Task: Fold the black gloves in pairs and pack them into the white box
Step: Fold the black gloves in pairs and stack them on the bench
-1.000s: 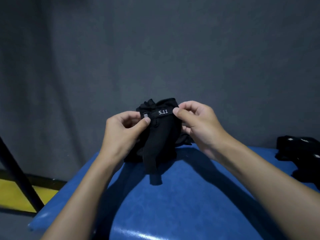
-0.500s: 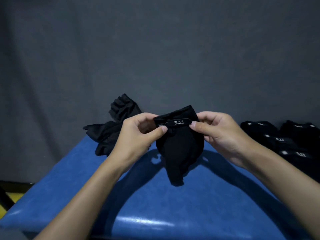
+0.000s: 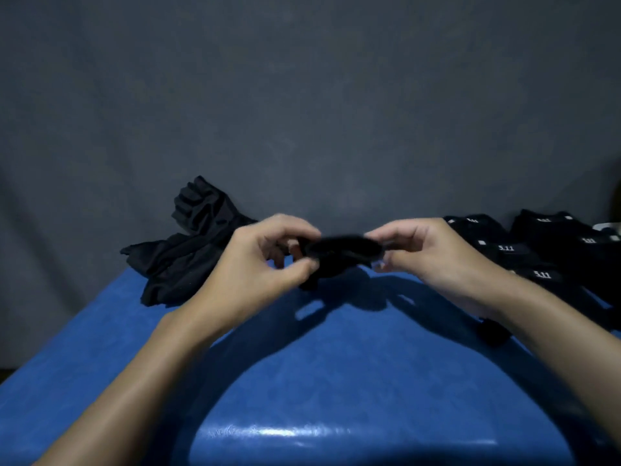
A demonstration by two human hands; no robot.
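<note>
I hold a folded pair of black gloves (image 3: pixel 341 252) above the blue table (image 3: pixel 336 381), stretched flat between both hands and blurred. My left hand (image 3: pixel 265 264) pinches its left end with thumb and fingers. My right hand (image 3: pixel 423 250) pinches its right end. A loose heap of unfolded black gloves (image 3: pixel 188 250) lies at the table's far left. Several folded black gloves with white 5.11 labels (image 3: pixel 537 253) lie in rows at the far right. A sliver of something white (image 3: pixel 606 227) shows at the right edge, too small to identify.
A grey cloth backdrop (image 3: pixel 302 112) hangs right behind the table. The table's left edge (image 3: pixel 67 338) drops off to the floor. One small black piece (image 3: pixel 492 331) lies under my right forearm.
The held gloves have tipped from hanging down with the label facing me to lying flat between my hands. The view has shifted, bringing more of the folded gloves on the right into sight.
</note>
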